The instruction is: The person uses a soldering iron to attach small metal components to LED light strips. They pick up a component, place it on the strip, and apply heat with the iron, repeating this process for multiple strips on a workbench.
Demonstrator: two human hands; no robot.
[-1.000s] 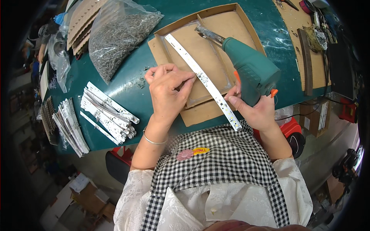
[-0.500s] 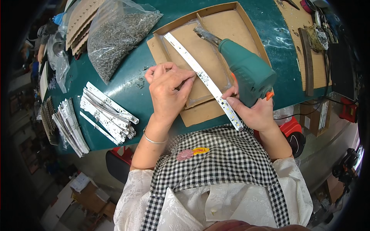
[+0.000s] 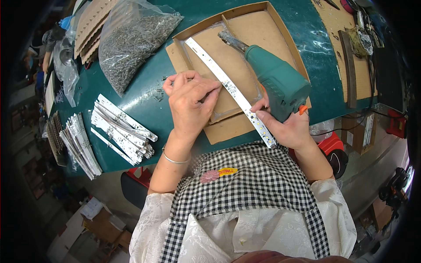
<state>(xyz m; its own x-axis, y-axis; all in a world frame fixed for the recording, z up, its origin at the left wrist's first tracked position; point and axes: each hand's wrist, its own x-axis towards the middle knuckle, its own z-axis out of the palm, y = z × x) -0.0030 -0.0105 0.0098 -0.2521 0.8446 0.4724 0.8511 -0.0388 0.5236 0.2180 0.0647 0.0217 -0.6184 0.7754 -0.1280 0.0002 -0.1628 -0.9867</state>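
A narrow white LED circuit board strip (image 3: 210, 64), dotted with small components, slants across a shallow cardboard tray (image 3: 280, 13). My left hand (image 3: 189, 100) is closed in a pinch, its thumb and forefinger meeting at the strip's left edge around mid-length. Whatever those fingertips hold is too small to make out. My right hand (image 3: 289, 130) grips a green pistol-shaped power tool (image 3: 278, 76) with a dirty metal nose and orange parts. The thumb and a finger of that same hand also pinch the strip near its lower end. The tool's nose points to the upper left, above the tray.
Bundles of similar white strips (image 3: 120, 131) lie on the green table (image 3: 175, 52) at the left. Behind them is a clear bag of small metal parts (image 3: 131, 48), with a few loose parts (image 3: 158, 92) nearby. Corrugated cardboard (image 3: 92, 24) stands far left; a dark bar (image 3: 347, 70) lies right.
The green tool has shifted slightly left and tilted a little with my right hand. My left hand and the strip have barely moved.
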